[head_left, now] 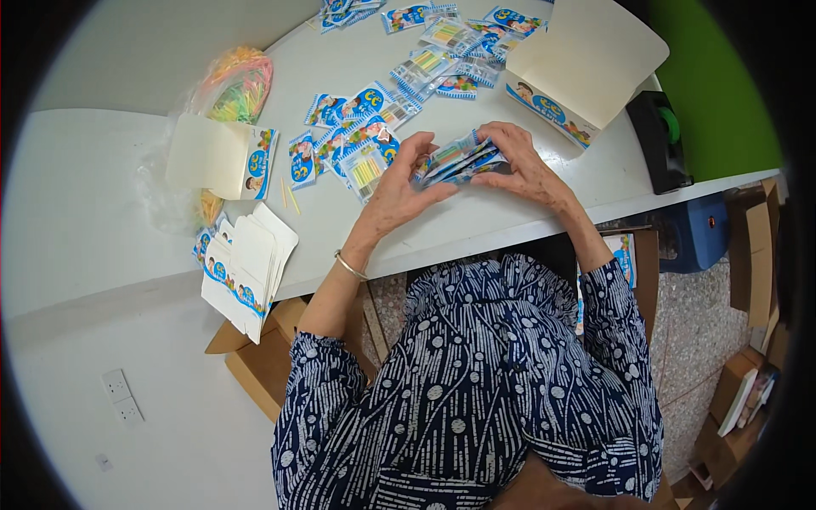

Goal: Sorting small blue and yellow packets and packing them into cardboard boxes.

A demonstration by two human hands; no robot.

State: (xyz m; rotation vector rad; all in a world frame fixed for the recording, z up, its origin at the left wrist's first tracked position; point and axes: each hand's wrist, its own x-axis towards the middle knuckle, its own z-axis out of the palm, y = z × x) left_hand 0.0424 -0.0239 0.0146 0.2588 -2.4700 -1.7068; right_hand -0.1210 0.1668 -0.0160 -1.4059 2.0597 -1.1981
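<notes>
A small stack of blue-and-white plastic sachets point(459, 161) is between my two hands, just above the white table's front edge. My left hand point(403, 180) curves round the stack's left end, thumb toward me and fingers on the far side. From the other end my right hand point(522, 167) grips it in the same way. Several loose sachets point(365, 100) lie beyond my left hand; one with a clear side showing thin yellow sticks point(366, 170) is closest to it. A larger scattered heap of sachets point(455, 42) spreads farther back.
An open white carton point(586, 51) stands at the back right, beside a black tape dispenser point(661, 140). At left are another open carton point(223, 161), flat folded cartons point(251, 268) and a clear bag of coloured sticks point(242, 89). Cardboard boxes point(263, 361) sit below the table.
</notes>
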